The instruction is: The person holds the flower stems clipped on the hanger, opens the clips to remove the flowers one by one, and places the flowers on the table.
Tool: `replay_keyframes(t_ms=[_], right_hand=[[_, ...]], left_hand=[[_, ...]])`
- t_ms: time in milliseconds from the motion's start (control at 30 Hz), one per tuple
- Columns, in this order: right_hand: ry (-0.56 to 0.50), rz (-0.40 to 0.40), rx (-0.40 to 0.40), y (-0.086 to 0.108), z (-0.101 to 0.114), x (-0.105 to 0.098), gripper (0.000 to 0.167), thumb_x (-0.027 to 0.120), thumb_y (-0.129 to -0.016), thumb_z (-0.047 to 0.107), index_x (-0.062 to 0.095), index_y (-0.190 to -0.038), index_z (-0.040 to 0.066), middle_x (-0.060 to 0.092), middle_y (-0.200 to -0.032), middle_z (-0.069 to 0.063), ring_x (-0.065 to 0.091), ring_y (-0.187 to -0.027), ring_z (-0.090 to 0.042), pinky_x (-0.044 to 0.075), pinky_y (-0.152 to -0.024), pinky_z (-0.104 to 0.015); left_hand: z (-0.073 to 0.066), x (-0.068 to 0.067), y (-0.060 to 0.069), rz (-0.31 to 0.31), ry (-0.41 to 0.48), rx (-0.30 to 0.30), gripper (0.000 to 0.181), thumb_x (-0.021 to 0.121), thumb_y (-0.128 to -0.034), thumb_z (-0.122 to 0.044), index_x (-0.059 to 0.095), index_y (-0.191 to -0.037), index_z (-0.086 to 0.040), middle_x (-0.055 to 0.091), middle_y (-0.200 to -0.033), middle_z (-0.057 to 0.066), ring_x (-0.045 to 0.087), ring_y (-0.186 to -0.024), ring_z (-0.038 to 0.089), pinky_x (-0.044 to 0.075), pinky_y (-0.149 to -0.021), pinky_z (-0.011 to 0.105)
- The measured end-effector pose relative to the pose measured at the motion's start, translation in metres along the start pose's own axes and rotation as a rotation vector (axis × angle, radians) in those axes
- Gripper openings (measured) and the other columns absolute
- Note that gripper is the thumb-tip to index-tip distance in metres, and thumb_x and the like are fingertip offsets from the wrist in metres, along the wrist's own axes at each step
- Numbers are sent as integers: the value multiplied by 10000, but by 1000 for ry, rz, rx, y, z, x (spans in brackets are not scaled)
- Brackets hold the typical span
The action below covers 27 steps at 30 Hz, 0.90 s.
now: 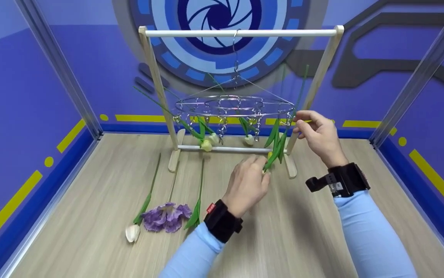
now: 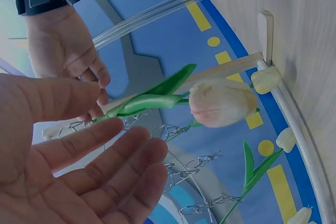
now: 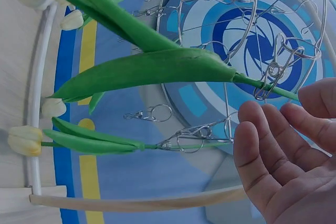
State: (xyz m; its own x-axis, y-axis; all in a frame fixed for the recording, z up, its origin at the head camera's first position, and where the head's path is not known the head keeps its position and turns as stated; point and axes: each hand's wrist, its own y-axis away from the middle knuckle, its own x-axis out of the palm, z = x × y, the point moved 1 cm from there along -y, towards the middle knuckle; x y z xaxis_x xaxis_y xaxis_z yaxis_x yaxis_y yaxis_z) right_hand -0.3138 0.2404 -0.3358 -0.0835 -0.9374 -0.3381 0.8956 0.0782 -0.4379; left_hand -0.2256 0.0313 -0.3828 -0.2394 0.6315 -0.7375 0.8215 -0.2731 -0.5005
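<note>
A tulip with green leaves (image 1: 279, 150) hangs head down at the right side of a round metal clip rack (image 1: 237, 115); its pale bloom (image 2: 223, 102) shows in the left wrist view. A clip (image 3: 273, 71) is on its stem. My left hand (image 1: 248, 184) is beside the lower leaves, fingers relaxed and apart from the bloom. Close to the clip and stem, my right hand (image 1: 321, 138) has loosely bent, spread fingers and grips nothing visible. Other tulips (image 1: 206, 145) hang from the rack, among them a yellowish one (image 3: 24, 140).
The rack hangs from a wooden stand with a white top bar (image 1: 276, 33). On the table at the left lie a white tulip (image 1: 132, 233), a purple flower (image 1: 166, 218) and another green stem with leaves (image 1: 195, 214). Blue panels (image 1: 25, 96) surround the table.
</note>
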Motion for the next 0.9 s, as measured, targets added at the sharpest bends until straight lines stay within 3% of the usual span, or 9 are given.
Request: replay_keyframes(t_ms=[167, 300, 500, 733, 900], right_hand=[[-4, 25, 21, -4, 2, 0, 323, 569, -1057, 99, 612, -1324, -79, 659, -1176, -235, 669, -831, -15, 548, -722, -177], [-46, 27, 28, -4, 3, 1, 302, 588, -1049, 94, 627, -1281, -95, 686, -1087, -161, 684, -822, -55, 551, -705, -188], [-66, 43, 9, -3, 6, 3, 247, 605, -1037, 70, 653, -1213, -96, 696, -962, -81, 687, -810, -114, 548, -689, -200], [-64, 45, -21, -3, 9, 6, 174, 613, -1018, 23, 663, -1096, -124, 686, -879, -87, 680, -754, -133, 535, -652, -193], [-62, 48, -51, -2, 11, 8, 129, 609, -1009, -7, 658, -1016, -126, 670, -844, -97, 647, -712, -105, 526, -632, -203]], left_hand=[[-4, 5, -11, 34, -3, -36, 197, 707, -955, -118, 714, -1129, -27, 675, -993, 73, 663, -889, 218, 550, -788, 358], [-3, 12, -17, 55, 6, -63, 224, 691, -969, -124, 709, -1178, -47, 676, -1036, 67, 665, -920, 222, 549, -825, 374], [2, 22, -22, -14, 2, -26, 212, 692, -924, -74, 711, -1133, -42, 665, -944, 63, 671, -846, 237, 540, -773, 394], [10, 30, -24, -39, -10, -49, 91, 707, -899, -83, 688, -988, -72, 636, -888, 35, 662, -810, 230, 500, -749, 398], [15, 33, -21, -81, -18, -43, 103, 719, -883, -77, 698, -984, -81, 644, -871, 29, 666, -815, 229, 473, -723, 374]])
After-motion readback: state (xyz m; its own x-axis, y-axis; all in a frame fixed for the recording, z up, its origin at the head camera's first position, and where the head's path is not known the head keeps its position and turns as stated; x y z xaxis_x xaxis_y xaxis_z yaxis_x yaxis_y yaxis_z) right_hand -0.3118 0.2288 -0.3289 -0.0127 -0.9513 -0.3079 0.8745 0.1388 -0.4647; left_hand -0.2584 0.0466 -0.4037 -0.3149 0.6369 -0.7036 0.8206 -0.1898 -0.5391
